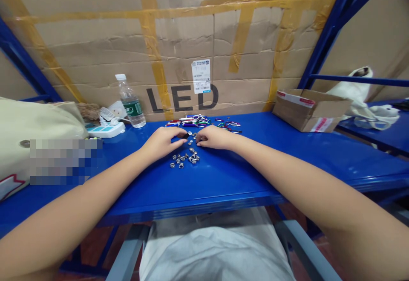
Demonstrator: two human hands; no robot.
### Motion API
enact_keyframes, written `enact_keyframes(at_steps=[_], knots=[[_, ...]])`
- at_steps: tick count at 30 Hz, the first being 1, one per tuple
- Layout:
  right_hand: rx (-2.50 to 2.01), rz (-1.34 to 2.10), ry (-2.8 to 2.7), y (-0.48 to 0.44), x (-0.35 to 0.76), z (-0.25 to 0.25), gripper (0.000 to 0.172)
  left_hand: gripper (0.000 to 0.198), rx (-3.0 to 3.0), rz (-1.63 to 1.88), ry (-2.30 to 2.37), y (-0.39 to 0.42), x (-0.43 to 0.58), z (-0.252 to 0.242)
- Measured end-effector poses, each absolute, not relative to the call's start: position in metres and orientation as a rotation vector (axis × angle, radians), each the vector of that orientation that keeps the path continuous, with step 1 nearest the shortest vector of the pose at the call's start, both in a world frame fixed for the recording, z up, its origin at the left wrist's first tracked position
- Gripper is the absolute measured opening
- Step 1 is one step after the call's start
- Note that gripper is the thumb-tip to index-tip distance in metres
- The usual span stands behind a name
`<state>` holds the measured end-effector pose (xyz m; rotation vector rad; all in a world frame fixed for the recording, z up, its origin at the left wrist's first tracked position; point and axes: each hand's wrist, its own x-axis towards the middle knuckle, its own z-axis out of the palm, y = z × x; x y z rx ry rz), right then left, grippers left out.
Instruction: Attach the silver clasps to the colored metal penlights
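My left hand (163, 141) is over the blue tabletop, thumb and fingers closed around a small black piece (185, 136) at their tips. Just across from it, my right hand (213, 137) rests low with its fingers bent together; what they pinch, if anything, is hidden. Between the two hands lie several small round silver pieces (190, 143). Closer to me is a loose scatter of shiny metal fittings (193, 158). Behind my hands is a pile of colourful pens and carabiner-like clips (194, 121), too small to make out singly.
A water bottle (132, 104) stands back left beside a white power strip (107, 129). A cream bag (35, 119) fills the left side. At the right is an open cardboard box (306, 110). A large taped carton (179, 46) walls off the back, between blue metal posts (329, 38).
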<state>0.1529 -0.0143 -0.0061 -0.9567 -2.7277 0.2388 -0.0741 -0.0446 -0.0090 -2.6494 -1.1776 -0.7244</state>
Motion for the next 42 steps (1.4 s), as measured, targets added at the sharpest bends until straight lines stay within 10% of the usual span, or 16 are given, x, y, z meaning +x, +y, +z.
enact_keyframes(at_steps=[42], knots=[[-0.785,0.199,-2.346,-0.011,0.177,0.017,0.024,0.030,-2.689,-0.878,-1.285,-0.045,-0.073,-0.009]])
